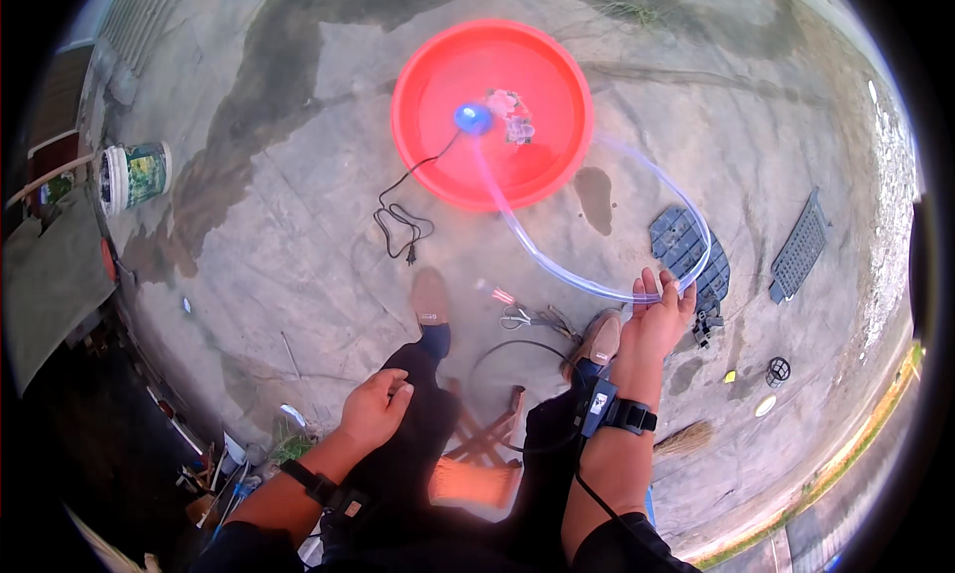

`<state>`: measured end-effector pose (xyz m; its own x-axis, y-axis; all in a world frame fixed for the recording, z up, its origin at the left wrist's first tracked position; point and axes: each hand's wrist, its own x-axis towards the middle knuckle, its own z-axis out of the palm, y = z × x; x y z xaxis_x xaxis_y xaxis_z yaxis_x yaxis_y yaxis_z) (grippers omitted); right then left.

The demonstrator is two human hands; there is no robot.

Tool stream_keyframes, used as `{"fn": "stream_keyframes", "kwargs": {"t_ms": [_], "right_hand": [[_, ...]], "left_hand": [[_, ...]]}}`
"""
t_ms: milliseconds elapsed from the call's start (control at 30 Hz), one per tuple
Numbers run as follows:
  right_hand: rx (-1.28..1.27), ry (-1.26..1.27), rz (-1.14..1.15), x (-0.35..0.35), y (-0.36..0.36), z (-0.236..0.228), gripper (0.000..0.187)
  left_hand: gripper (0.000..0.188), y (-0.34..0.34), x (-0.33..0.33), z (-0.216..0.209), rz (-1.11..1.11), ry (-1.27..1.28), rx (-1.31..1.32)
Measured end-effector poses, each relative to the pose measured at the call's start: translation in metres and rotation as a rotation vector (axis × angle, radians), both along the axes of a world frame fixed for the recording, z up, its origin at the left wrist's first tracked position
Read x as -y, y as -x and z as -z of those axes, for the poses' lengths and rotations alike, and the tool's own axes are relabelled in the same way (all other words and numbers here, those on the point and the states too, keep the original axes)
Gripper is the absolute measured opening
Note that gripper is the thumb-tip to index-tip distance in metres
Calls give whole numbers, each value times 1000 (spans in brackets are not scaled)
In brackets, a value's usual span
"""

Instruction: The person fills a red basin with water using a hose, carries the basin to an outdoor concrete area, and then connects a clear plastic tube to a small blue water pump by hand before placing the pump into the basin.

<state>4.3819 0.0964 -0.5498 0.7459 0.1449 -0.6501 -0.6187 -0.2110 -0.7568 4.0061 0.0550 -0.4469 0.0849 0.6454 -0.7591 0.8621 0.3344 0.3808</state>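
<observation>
My right hand (661,317) grips a clear plastic hose (567,276) between thumb and fingers, to the right of my right shoe. One stretch of the hose runs to a blurred blue round device (473,118) in the red basin (410,160); the rest loops up past the basin's right side, where its end is hard to make out. From the device a black power cord (393,213) trails over the rim to a plug on the ground. My left hand (376,411) hovers by my left knee, fingers loosely curled, thumb apart, holding nothing.
An orange folding stool (477,483) is between my legs. Pliers and other hand tools (542,319) lie by my right shoe. On the right are a dark slatted panel (678,243), a grey perforated plate (800,247) and a small black basket (778,372). A bucket (139,175) stands left.
</observation>
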Motion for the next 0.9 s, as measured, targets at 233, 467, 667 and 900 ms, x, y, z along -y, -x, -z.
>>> {"fn": "stream_keyframes", "kwargs": {"t_ms": [233, 467, 667, 900], "right_hand": [[188, -111, 50, -14, 12, -52, 39], [191, -174, -63, -35, 34, -47, 42], [-31, -125, -286, -68, 30, 56, 47], [-255, 10, -613, -99, 34, 108, 47]], "left_hand": [[28, 13, 8, -1, -9, 38, 11], [27, 23, 11, -1, -16, 48, 31], [29, 23, 6, -1, -61, 62, 48], [27, 29, 3, -10, -86, 28, 37]]}}
